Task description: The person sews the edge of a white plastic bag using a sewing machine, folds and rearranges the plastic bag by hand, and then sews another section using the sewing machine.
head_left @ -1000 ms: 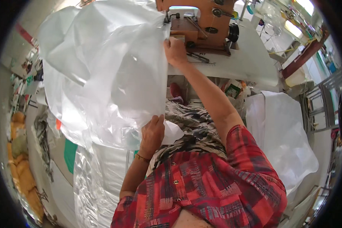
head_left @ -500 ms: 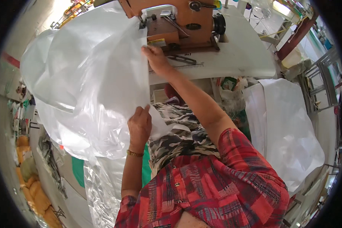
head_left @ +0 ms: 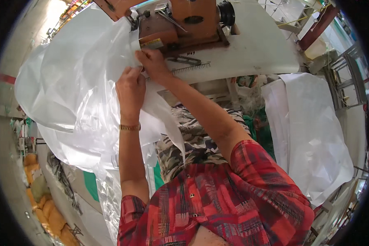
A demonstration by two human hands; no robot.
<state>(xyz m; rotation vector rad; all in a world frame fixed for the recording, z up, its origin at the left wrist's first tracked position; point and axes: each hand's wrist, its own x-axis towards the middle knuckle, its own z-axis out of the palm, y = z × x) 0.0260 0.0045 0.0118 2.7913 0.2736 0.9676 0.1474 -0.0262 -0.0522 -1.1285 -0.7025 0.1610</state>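
A large sheet of translucent white plastic [head_left: 86, 86] spreads over the left of the table and drapes down toward my lap. Its right edge runs up under the needle of a brown sewing machine [head_left: 201, 18]. My right hand [head_left: 152, 62] pinches that edge just in front of the machine bed. Close beside it, slightly nearer to me, my left hand [head_left: 131, 86] is closed on the same edge. The two hands almost touch. Fingertips of both hands are partly hidden by the knuckles and the plastic.
On the white table [head_left: 258, 53], thread snips [head_left: 184, 60] lie by ruler markings, right of my hands. Folded white sheets [head_left: 311, 131] hang at the right. Yellow-orange bundles [head_left: 49, 213] lie on the floor at the far left. A metal frame [head_left: 348, 82] stands at the right.
My left hand has moved up along the plastic edge, close to my right hand. The sheet's lower corner now hangs folded over my lap. The whole view has shifted slightly.
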